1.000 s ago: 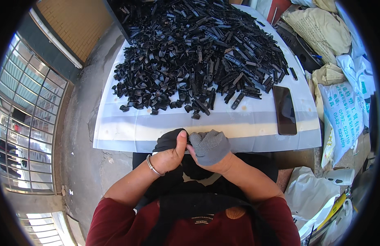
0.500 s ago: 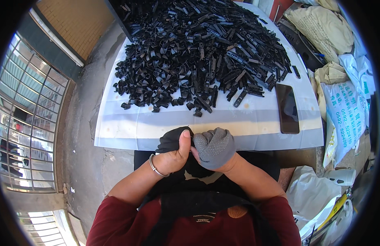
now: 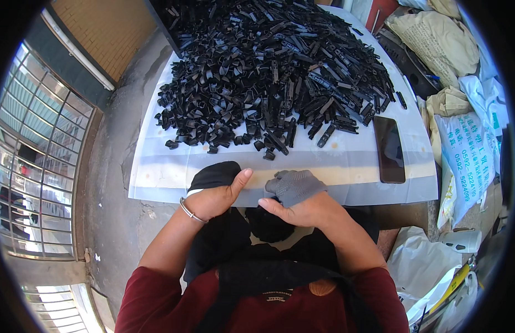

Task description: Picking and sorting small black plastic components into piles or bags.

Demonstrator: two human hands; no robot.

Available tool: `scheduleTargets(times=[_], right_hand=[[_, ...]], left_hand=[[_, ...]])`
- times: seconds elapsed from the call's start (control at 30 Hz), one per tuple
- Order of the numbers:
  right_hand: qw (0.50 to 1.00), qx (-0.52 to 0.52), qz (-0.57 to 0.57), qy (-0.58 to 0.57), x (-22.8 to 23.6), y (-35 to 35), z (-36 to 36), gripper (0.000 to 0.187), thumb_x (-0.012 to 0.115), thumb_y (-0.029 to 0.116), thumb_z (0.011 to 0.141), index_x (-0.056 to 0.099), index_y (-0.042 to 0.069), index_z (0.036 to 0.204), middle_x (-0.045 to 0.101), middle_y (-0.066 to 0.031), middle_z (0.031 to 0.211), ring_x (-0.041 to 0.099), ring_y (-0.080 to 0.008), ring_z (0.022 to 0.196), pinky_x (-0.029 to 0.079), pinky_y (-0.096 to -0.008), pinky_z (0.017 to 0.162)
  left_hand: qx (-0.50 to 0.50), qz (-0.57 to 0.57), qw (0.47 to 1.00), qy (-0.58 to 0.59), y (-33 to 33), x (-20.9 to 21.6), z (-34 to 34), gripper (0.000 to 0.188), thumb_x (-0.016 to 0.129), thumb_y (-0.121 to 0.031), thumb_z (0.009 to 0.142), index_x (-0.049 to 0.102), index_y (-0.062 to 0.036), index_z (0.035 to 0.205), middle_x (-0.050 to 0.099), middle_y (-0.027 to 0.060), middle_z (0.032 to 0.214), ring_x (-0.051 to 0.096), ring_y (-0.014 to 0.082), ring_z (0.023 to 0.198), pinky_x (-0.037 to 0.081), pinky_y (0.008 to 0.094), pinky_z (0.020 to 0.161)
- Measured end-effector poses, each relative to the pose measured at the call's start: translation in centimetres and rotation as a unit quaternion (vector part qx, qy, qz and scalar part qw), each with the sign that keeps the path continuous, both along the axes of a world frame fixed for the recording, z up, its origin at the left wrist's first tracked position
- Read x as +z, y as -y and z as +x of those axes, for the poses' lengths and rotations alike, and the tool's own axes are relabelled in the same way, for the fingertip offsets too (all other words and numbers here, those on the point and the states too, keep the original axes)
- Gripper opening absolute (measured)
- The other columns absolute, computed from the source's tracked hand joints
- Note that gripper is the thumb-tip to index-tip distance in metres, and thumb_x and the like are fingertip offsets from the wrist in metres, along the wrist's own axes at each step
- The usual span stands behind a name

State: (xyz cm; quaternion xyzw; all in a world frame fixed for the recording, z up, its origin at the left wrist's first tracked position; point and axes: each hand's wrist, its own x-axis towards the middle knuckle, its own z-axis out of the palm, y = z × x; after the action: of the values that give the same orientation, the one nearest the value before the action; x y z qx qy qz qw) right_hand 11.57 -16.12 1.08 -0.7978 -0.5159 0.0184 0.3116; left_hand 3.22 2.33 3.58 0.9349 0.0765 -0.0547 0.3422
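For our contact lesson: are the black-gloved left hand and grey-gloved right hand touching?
Apart: the head view shows white tablecloth between the left hand and right hand.

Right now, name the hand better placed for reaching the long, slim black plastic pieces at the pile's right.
Probably the right hand, in the grey dotted fabric glove: it is nearer those pieces; the left hand, in the black glove, lies farther left.
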Motion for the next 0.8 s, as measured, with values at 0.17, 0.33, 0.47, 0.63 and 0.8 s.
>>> scheduleTargets(times=[0.17, 0.33, 0.47, 0.63, 0.8], right_hand=[[0.983, -0.166, 0.010, 0.076, -1.0, -1.2, 3.7, 0.022, 0.054, 0.026, 0.083, 0.060, 0.004, 0.087, 0.059, -0.0135, 0.081, 0.057, -0.0333, 0.074, 0.046, -0.0404, 0.066], [0.971, -0.173, -0.050, 0.158, -2.7, -2.1, 4.3, 0.015, 0.052, 0.017, 0.082, 0.058, 0.004, 0.086, 0.059, -0.0158, 0.076, 0.058, -0.0332, 0.072, 0.046, -0.0426, 0.065], [0.976, -0.210, -0.047, 0.044, -1.7, -0.5, 3.1, 0.014, 0.052, 0.016, 0.081, 0.058, 0.004, 0.086, 0.059, -0.0162, 0.073, 0.058, -0.0331, 0.072, 0.046, -0.0436, 0.064], [0.976, -0.162, -0.113, 0.092, 0.2, 0.3, 2.8, 0.018, 0.054, 0.013, 0.078, 0.061, 0.004, 0.092, 0.060, -0.0149, 0.079, 0.059, -0.0319, 0.076, 0.048, -0.0412, 0.067], [0.971, -0.094, -0.083, 0.203, -0.7, 0.8, 3.7, 0.027, 0.058, 0.012, 0.075, 0.060, 0.007, 0.101, 0.058, -0.0136, 0.097, 0.058, -0.0309, 0.084, 0.048, -0.0386, 0.070]], left_hand=[[0.000, 0.199, 0.944, 0.262, 1.7, -3.1, 2.6, 0.022, 0.059, -0.025, 0.082, 0.062, -0.0047, 0.090, 0.062, 0.0139, 0.082, 0.060, 0.0292, 0.076, 0.048, 0.0363, 0.066], [-0.025, 0.218, 0.929, 0.299, 2.1, -4.9, 5.5, 0.017, 0.055, -0.014, 0.079, 0.060, -0.0073, 0.094, 0.061, 0.0126, 0.081, 0.059, 0.0291, 0.074, 0.048, 0.0377, 0.064], [-0.027, 0.191, 0.929, 0.315, 2.3, -4.7, 4.6, 0.021, 0.053, -0.009, 0.079, 0.061, -0.0073, 0.098, 0.060, 0.0122, 0.080, 0.059, 0.0289, 0.073, 0.048, 0.0373, 0.063], [-0.036, 0.213, 0.944, 0.250, 1.8, -4.7, 3.9, 0.022, 0.055, -0.011, 0.078, 0.061, -0.0080, 0.100, 0.060, 0.0119, 0.079, 0.059, 0.0281, 0.072, 0.048, 0.0363, 0.062], [-0.046, 0.239, 0.926, 0.290, 1.5, -4.3, 3.9, 0.015, 0.059, -0.014, 0.077, 0.064, -0.0090, 0.090, 0.059, 0.0113, 0.077, 0.059, 0.0276, 0.070, 0.047, 0.0362, 0.061]])
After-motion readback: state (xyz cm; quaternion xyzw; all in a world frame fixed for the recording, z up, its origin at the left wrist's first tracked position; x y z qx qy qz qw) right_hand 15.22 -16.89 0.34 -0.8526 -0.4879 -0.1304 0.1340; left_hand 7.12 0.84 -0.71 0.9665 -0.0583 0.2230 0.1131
